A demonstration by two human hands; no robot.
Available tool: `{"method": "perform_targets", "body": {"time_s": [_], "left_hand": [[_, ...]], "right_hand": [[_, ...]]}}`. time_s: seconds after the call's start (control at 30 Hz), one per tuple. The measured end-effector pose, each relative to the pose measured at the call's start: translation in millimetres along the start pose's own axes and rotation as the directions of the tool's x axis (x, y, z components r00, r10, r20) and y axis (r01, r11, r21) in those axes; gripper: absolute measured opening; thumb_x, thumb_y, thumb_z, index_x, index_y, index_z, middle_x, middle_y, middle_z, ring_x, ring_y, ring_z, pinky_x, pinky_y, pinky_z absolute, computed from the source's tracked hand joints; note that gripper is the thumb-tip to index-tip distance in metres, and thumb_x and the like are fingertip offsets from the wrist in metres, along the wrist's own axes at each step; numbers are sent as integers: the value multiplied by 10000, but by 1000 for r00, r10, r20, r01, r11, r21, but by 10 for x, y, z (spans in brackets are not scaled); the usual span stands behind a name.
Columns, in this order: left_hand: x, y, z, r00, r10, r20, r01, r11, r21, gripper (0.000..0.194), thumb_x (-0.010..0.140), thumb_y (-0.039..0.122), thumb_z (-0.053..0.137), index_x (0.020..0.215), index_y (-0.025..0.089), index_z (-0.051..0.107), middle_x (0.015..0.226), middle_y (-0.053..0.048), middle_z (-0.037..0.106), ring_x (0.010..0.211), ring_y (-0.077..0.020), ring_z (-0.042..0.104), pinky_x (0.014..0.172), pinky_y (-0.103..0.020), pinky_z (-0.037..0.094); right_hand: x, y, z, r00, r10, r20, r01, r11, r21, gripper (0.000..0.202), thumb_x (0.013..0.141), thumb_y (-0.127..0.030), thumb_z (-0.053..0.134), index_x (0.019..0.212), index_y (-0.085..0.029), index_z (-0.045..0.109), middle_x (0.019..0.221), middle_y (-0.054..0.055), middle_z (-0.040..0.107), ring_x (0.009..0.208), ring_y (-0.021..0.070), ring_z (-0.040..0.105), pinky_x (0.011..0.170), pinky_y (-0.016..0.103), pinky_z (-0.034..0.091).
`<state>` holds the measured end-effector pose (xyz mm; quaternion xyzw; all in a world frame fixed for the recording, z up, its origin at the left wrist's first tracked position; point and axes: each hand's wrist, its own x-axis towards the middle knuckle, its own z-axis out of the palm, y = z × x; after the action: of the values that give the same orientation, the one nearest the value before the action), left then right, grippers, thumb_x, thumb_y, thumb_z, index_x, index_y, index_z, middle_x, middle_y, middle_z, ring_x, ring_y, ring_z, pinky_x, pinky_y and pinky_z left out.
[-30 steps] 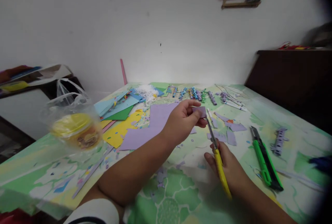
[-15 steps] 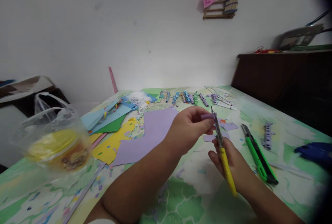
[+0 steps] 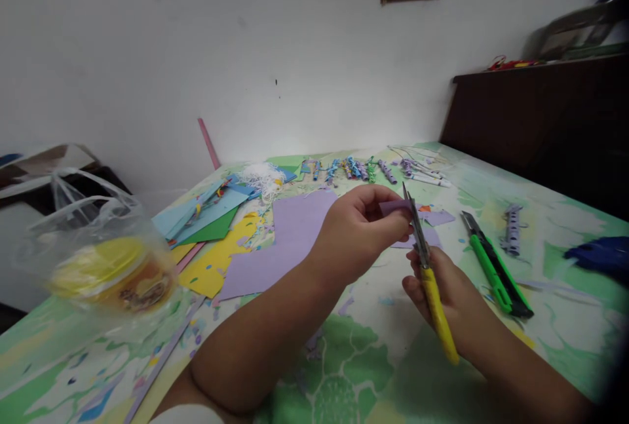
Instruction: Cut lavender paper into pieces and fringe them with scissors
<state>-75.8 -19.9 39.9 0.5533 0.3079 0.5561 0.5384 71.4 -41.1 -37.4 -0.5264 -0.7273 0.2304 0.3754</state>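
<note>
Holding scissors [image 3: 436, 309] at edge of purple paper [image 3: 395, 206], right hand [image 3: 451, 289] hovers.

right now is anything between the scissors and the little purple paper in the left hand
Nothing visible: in this view the scissors, held in the right hand, have their blades at the right end of the small purple paper. The left hand pinches it close beside the blades, not visibly in between.

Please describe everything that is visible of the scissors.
The scissors have a yellow, plastic-looking handle and grey, metal-looking blades, parted slightly at the tips. The right hand holds them tilted, blades pointing away from the person, beside the purple paper in the left hand. Whether the blades touch it is unclear.
</note>
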Motion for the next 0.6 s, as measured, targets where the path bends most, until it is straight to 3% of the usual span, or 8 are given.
{"method": "perform_targets", "body": {"time_s": [0.6], "left_hand": [[16,29,-26,987,-148,60,154,982,-106,50,646,137,649,631,146,602,505,17,587,473,-77,556,474,-184,467]], "right_hand": [[-6,-21,34,999,-15,-30,15,1000,18,150,734,-345,499,831,-237,462,684,0,544,599,184,515,526,312,446]]}}
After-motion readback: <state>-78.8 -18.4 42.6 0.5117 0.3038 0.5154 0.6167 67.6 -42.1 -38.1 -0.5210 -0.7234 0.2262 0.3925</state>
